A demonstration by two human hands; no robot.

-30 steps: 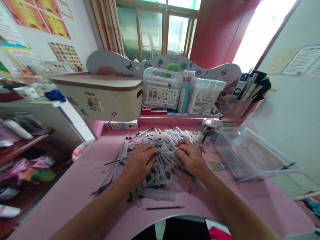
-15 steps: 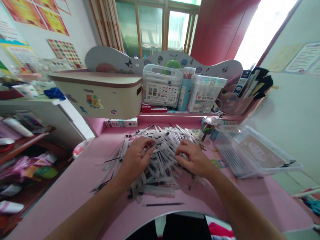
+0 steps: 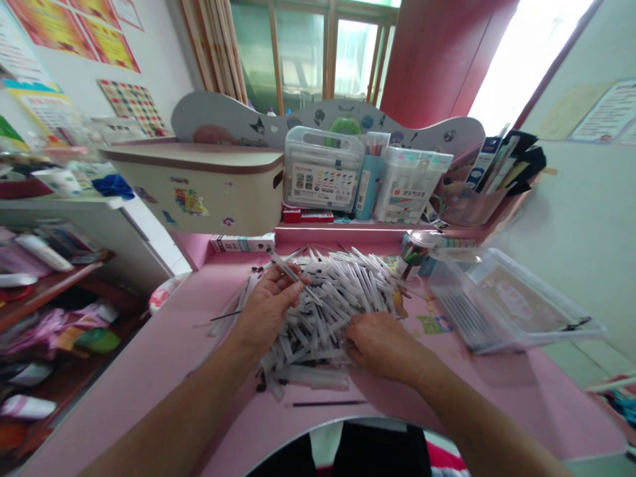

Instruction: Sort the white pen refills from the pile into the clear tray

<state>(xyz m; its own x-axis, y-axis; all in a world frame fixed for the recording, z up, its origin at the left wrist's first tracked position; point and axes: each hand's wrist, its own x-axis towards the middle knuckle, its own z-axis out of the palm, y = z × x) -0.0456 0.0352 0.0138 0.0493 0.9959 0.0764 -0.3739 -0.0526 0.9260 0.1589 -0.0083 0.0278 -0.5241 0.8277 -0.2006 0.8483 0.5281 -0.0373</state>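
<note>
A translucent pen (image 3: 287,269) with a dark end is pinched between the thumb and fingers of my left hand (image 3: 268,301). It slants up to the left above a big loose pile of clear and white pen parts (image 3: 328,288). My right hand (image 3: 380,341) reaches down into the right front side of this pile with its fingers curled. Whatever those fingertips hold is hidden. One thin dark refill (image 3: 328,403) lies by itself near the front edge of the pink desk (image 3: 199,397).
At the right stands an open clear plastic box (image 3: 527,305) with a row of slim rods (image 3: 464,321) inside. A jar of pens (image 3: 415,252) is behind the pile. Marker cases (image 3: 322,172) and a cream bin (image 3: 218,199) line the shelf above.
The pen in my left hand has swung from pointing up right to pointing up left. My right hand has moved down and turned, its fingers now lower in the pile.
</note>
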